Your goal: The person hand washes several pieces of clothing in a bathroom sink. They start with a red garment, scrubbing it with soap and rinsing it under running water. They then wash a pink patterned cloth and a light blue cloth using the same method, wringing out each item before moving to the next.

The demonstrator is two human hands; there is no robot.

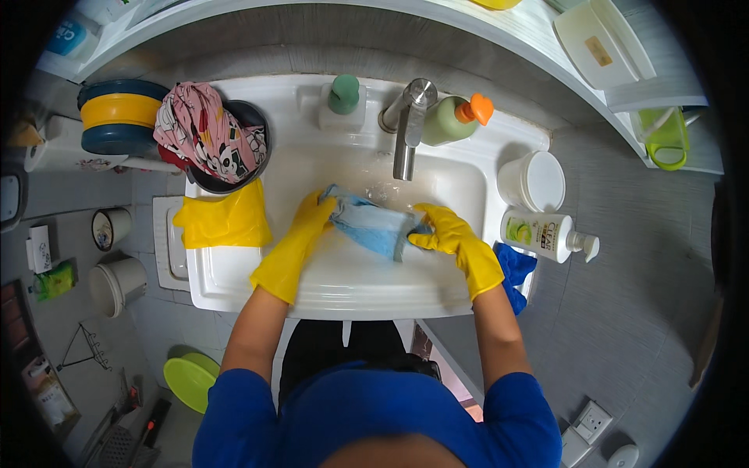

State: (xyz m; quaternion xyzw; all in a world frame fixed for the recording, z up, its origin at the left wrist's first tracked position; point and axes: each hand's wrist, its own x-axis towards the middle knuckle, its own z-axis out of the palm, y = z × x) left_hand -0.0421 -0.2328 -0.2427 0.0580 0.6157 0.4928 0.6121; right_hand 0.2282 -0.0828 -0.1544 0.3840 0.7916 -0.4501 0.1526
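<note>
A light blue cloth [373, 225] with darker patches is stretched between my two hands over the white sink [312, 164]. My left hand [312, 214], in a yellow rubber glove, is closed on the cloth's left end. At the other end, my right hand [438, 230] in a matching glove grips the right end, where the cloth is bunched. Just beyond the cloth rises the metal faucet [407, 132]. Small bubbles or drops show in the basin below it. The cloth hides part of the basin and some fingertips.
A dark bowl [257, 129] holding pink patterned fabric [209, 134] stands left, beside a yellow cloth [225, 218]. Along the back are a soap container [343, 105] and green pump bottle [449, 121]. At right are a white tub [538, 181], white pump bottle [538, 234] and blue cloth [515, 273].
</note>
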